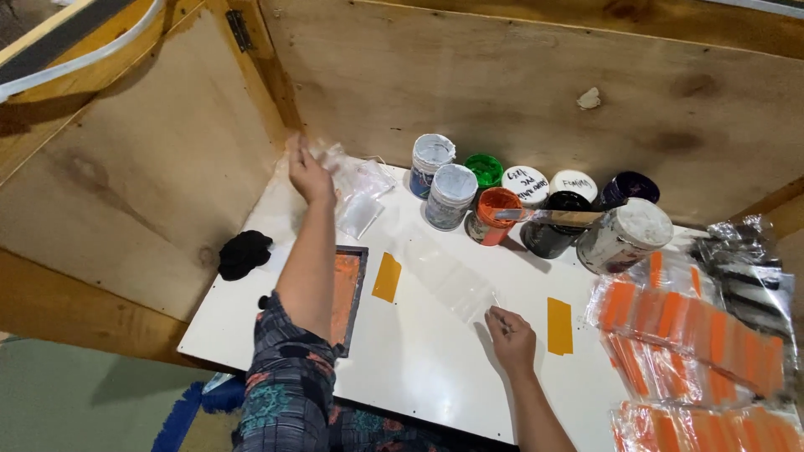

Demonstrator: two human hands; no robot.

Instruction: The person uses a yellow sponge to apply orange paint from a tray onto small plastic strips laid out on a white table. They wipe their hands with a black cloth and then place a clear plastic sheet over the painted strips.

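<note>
Paint jars (494, 201) cluster at the white counter's (419, 360) back edge: one open with orange paint (492, 214), one green, others lidded white. The left hand (308, 174) fingers close on clear plastic bags (358, 188); the right hand (511, 337) fingers pinch a clear sleeve (448, 276) lying mid-counter. Orange-filled packets (695, 343) pile at right.

Dark patterned sleeve (289, 393) with teal and red motifs, bare forearms, no gloves

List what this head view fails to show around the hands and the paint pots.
- Left hand: motion-blurred over the clear bags; grip unclear.
- Right hand: pinches the clear bag strip; fingertips too small.
- Orange frame: partly hidden by the left forearm.
- Orange packets: cut off by the right and bottom edges.
</note>
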